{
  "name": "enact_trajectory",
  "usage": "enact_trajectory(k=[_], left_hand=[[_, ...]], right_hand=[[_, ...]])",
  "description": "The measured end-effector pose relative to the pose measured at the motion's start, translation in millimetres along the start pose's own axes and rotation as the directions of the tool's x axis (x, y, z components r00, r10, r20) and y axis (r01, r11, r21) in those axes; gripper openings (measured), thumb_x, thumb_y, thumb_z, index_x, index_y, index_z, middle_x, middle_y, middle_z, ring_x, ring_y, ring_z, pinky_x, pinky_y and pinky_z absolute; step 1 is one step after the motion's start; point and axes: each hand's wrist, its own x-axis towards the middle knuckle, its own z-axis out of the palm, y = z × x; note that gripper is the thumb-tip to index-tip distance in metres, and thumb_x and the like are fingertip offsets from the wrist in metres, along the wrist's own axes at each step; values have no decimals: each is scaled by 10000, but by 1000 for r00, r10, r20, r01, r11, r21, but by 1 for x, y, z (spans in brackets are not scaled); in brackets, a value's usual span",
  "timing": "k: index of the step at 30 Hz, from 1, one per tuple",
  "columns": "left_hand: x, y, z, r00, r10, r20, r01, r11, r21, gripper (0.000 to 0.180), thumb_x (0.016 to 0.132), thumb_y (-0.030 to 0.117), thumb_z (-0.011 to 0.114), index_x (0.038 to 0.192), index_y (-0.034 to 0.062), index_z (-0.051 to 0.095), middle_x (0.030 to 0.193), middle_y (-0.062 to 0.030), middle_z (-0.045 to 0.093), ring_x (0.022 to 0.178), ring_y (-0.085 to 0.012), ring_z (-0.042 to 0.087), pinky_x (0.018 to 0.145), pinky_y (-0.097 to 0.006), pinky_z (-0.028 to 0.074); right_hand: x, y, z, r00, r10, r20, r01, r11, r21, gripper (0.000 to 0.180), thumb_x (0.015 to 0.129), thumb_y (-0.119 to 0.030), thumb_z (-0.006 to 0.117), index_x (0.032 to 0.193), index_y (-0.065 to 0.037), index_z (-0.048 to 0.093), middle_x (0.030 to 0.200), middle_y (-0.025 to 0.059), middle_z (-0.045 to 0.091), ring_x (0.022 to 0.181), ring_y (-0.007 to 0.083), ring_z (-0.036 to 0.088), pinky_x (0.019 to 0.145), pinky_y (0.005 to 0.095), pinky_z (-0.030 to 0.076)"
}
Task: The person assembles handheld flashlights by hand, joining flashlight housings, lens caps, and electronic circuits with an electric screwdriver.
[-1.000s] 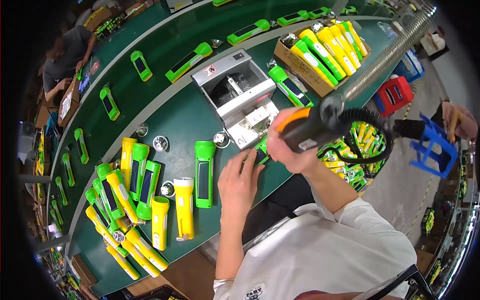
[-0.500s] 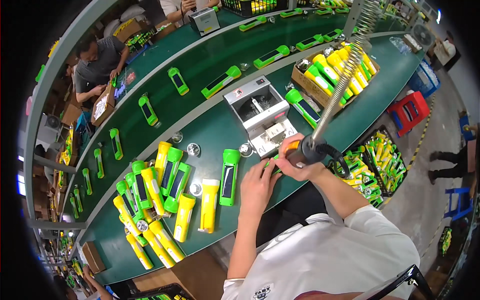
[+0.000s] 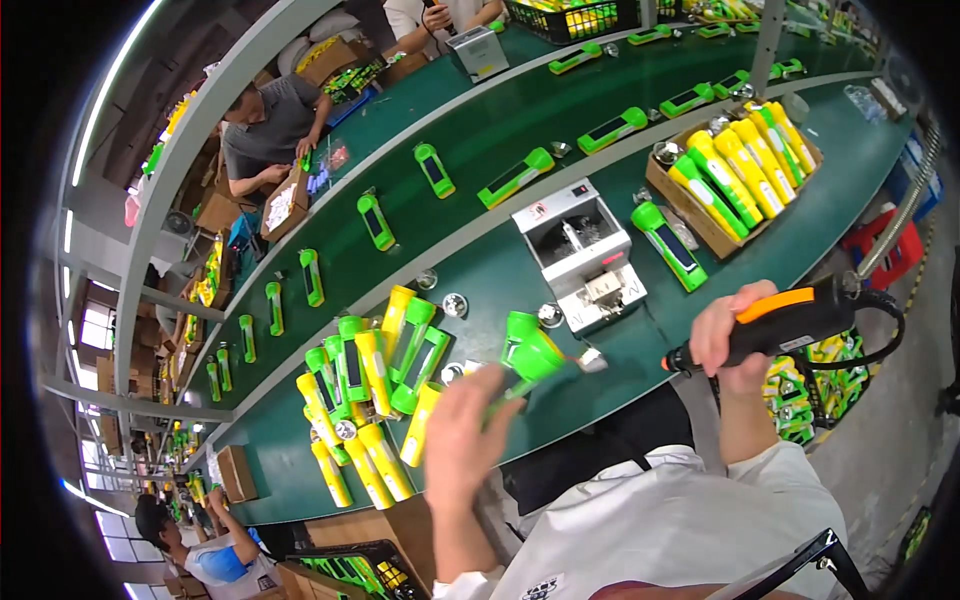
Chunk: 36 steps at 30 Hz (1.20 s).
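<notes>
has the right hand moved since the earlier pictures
Yes: judged against the grey metal box on the table, the right hand has moved right, away from it, with the black power tool.

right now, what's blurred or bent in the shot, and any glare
Head view: left hand and the green flashlight it holds smeared, likely by motion; right hand and black power tool sharper; head view: fisheye bows the green table along its edges, corners black; head view: light strip at upper left glares white.
</notes>
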Motion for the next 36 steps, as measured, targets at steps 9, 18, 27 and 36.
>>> enact_trajectory(k=[9, 18, 27, 36], left_hand=[[201, -174, 22, 993, 102, 52, -106, 990, 89, 463, 808, 120, 802, 1230, 49, 624, 1100, -196, 693, 989, -390, 680, 836, -443, 551], [287, -297, 84, 833, -380, 402, 339, 925, 173, 1080, 788, 592, 792, 1509, -74, 343, 1348, -334, 585, 1285, -412, 581, 1069, -426, 480], [351, -277, 107, 925, -362, -120, 381, 878, 290, 633, 782, 496, 792, 1048, -62, 657, 1011, -289, 717, 987, -447, 707, 842, -507, 581], [108, -75, -37, 998, -22, 65, 26, 997, -67, 628, 720, 115, 827, 1317, 22, 657, 879, -72, 665, 756, -164, 621, 654, -304, 508]], right_hand=[[20, 22, -36, 983, 84, -163, -109, 982, -154, 735, 849, -636, 732, 1147, -48, 408, 615, 22, 508, 466, 133, 509, 438, 271, 430], [15, 11, -49, 977, 83, -197, -124, 971, -206, 679, 862, -563, 765, 1123, -34, 430, 629, 53, 562, 489, 164, 550, 483, 298, 480], [36, 20, -15, 992, -14, -127, -9, 984, -175, 412, 912, -155, 762, 1185, -40, 477, 656, 40, 543, 540, 150, 543, 530, 325, 471], [50, 64, -16, 978, -95, -186, 70, 988, -137, 291, 977, -108, 608, 1209, -13, 459, 632, 61, 518, 498, 161, 504, 522, 334, 479]])
